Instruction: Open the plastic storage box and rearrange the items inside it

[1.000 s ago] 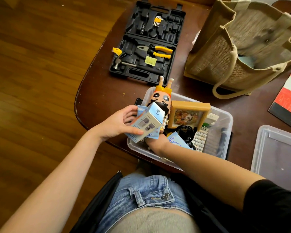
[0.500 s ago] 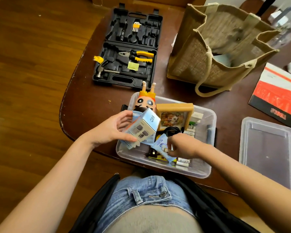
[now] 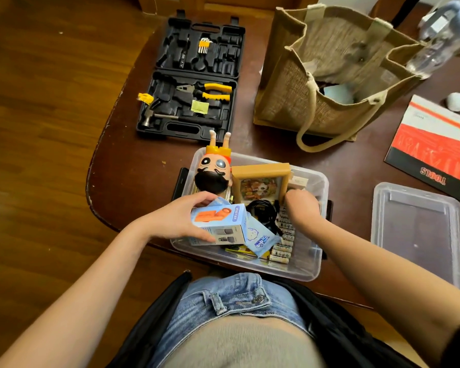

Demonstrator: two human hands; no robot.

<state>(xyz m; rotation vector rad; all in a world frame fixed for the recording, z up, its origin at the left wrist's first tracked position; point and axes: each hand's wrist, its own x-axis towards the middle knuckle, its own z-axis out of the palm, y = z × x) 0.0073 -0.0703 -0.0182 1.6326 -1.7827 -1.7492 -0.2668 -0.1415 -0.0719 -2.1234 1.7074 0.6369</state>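
Right hand (image 3: 302, 205) fingers hidden; bottle (image 3: 436, 35) blurred

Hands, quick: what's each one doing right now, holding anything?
Left hand: holds the small blue box over the storage box.
Right hand: down inside the storage box beside the picture frame; whether it holds anything cannot be told.

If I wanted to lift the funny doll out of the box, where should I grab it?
Probably by its big round head, coming from above and the far left. The doll stands upright in the box's far-left corner with its head above the rim. Its body is hidden below, and the frame crowds its right side.
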